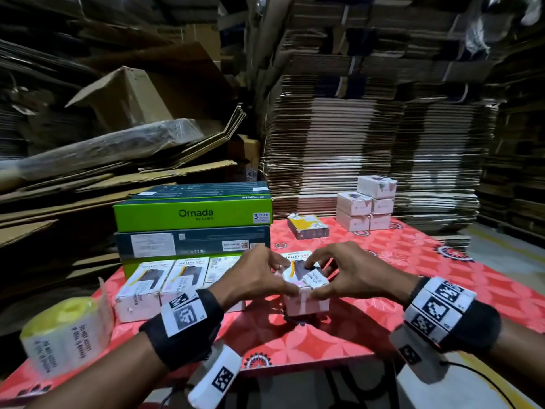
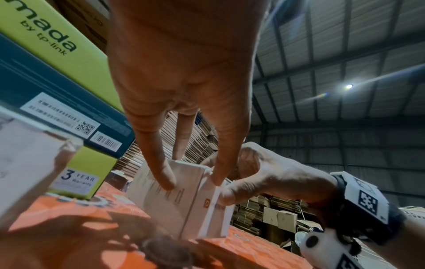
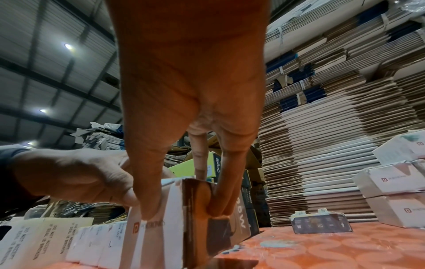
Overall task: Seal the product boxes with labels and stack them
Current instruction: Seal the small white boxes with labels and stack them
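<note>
A small white product box (image 1: 305, 301) stands upright on the red patterned table (image 1: 398, 278), held between both hands. My left hand (image 1: 277, 276) grips its left side, fingers over the top and thumb on the near face. My right hand (image 1: 323, 278) grips the right side, a finger pressing a white "DO NOT ACCEPT" label (image 1: 318, 278) at the top edge. In the left wrist view the left fingers (image 2: 165, 180) sit on the box (image 2: 174, 205). The right wrist view has the right fingers (image 3: 149, 209) curled over the box (image 3: 174, 223).
A roll of labels (image 1: 65, 335) lies at the near left. A row of labelled boxes (image 1: 165, 284) stands left of the hands, before stacked Omada boxes (image 1: 194, 219). A stack of small white boxes (image 1: 368, 205) and a yellow box (image 1: 308, 227) sit at the back. Flat cardboard piles surround the table.
</note>
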